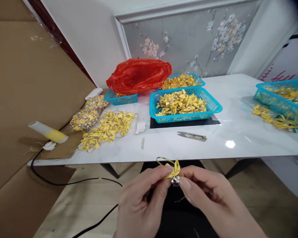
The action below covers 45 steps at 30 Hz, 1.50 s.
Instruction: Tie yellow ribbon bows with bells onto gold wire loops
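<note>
Just off the table's front edge, a yellow ribbon flower (175, 169) is pinched between both hands. A silver bell (175, 180) hangs at its lower end, and a thin golden cord loop (161, 159) rises behind it. My left hand (145, 195) grips the flower from the left with thumb and forefinger. From the right, my right hand (210, 195) has its thumb beside the bell and its forefinger at the petals. Thread snips (192, 136) lie on the table beyond my hands.
Blue baskets (183, 119) of yellow flowers stand at the back and far right. A red plastic bag (139, 77) covers one. Loose belled flowers (109, 127) lie left, near a yellow thread cone (56, 135). A black cable (76, 181) runs below the table edge.
</note>
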### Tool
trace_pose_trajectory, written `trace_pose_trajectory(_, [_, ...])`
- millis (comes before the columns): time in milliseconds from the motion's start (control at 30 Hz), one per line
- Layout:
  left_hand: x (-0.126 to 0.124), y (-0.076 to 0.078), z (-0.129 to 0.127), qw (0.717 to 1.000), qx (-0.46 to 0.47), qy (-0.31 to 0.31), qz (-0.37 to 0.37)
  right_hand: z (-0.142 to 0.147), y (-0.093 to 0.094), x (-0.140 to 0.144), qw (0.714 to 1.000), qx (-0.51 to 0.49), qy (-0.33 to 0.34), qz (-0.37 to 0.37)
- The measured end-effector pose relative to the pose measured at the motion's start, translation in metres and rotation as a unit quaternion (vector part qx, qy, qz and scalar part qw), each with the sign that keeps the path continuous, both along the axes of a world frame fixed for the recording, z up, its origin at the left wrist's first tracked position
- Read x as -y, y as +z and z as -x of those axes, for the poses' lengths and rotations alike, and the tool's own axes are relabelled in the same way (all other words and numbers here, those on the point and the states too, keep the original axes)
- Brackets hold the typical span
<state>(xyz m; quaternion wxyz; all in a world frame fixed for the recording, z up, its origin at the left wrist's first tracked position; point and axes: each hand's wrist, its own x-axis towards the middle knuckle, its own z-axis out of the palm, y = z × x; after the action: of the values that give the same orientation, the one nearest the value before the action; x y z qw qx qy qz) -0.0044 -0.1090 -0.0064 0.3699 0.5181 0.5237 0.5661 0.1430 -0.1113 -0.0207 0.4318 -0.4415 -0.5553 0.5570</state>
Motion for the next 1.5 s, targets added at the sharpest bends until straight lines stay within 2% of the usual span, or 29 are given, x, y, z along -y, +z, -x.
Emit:
trace_pose_trajectory(100, [-0.002,0.0,0.004,0.997,0.024,-0.046,0.053,0.0,-0.003,-0.001,0.999,0.003,-0.014,-0.038])
trace_pose_trajectory(233, [-0.002,-0.003,0.011,0.982,0.107,-0.099,0.119,0.003,-0.007,0.0,0.99,0.039,-0.073,-0.116])
trace_pose_trajectory(367, [-0.003,-0.01,0.018,0.965,0.161,-0.154,0.14,0.004,-0.01,0.001,0.982,0.071,-0.085,-0.152])
trace_pose_trajectory(567, [-0.008,-0.01,0.021,0.948,0.221,-0.15,0.172,-0.008,-0.005,0.003,0.966,0.09,-0.117,-0.214])
trace_pose_trajectory(700, [-0.008,-0.003,0.013,0.942,0.245,-0.128,0.192,-0.013,-0.003,0.004,0.965,0.092,-0.117,-0.216])
trace_pose_trajectory(833, [-0.007,-0.002,0.009,0.944,0.246,-0.123,0.183,-0.011,-0.006,0.004,0.969,0.09,-0.087,-0.213])
trace_pose_trajectory(1000, [-0.006,-0.006,0.011,0.956,0.211,-0.127,0.158,-0.004,-0.007,0.0,0.984,0.08,-0.047,-0.151])
trace_pose_trajectory(1200, [-0.003,-0.008,0.012,0.964,0.164,-0.124,0.167,0.0,-0.001,-0.005,0.998,-0.037,-0.037,-0.031])
trace_pose_trajectory(1267, [-0.001,-0.009,0.014,0.979,0.107,-0.113,0.128,-0.001,0.0,-0.006,0.998,-0.05,-0.04,-0.019])
trace_pose_trajectory(1333, [0.001,-0.01,0.019,0.994,0.0,-0.099,0.036,-0.002,0.0,-0.006,0.998,-0.043,-0.041,-0.017])
trace_pose_trajectory(1367, [0.001,-0.01,0.021,0.993,-0.067,-0.092,-0.024,-0.003,-0.001,-0.006,0.998,-0.037,-0.041,-0.017])
trace_pose_trajectory(1433, [0.001,-0.009,0.024,0.967,-0.195,-0.084,-0.142,-0.003,0.0,-0.006,0.999,-0.03,-0.038,-0.017])
trace_pose_trajectory(1500, [-0.001,-0.008,0.025,0.933,-0.279,-0.089,-0.21,-0.003,0.0,-0.005,0.999,-0.032,-0.035,-0.019])
